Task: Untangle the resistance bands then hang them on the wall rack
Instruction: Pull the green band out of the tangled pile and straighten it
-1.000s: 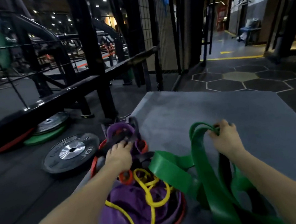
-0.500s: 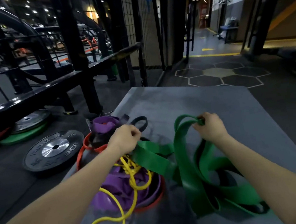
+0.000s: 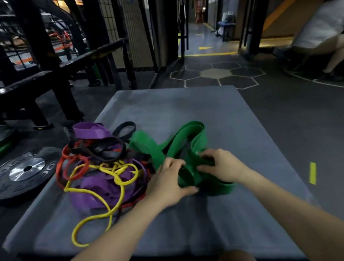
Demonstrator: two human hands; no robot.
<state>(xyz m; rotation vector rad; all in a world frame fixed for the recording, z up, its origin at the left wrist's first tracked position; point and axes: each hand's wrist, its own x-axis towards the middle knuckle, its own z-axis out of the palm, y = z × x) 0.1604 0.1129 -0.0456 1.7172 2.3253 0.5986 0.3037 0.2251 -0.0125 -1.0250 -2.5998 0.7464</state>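
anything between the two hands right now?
Head view: folds of the green band fill the gap between the left hand and the right hand, both gripping it over the grey mat.

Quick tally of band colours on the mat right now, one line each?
Colours, not exact band counts, since the pile overlaps:
green band: 1, both hands on it
purple band: 1
yellow band: 1
orange-red band: 1
black band: 1
Total: 5 colours on the grey mat.
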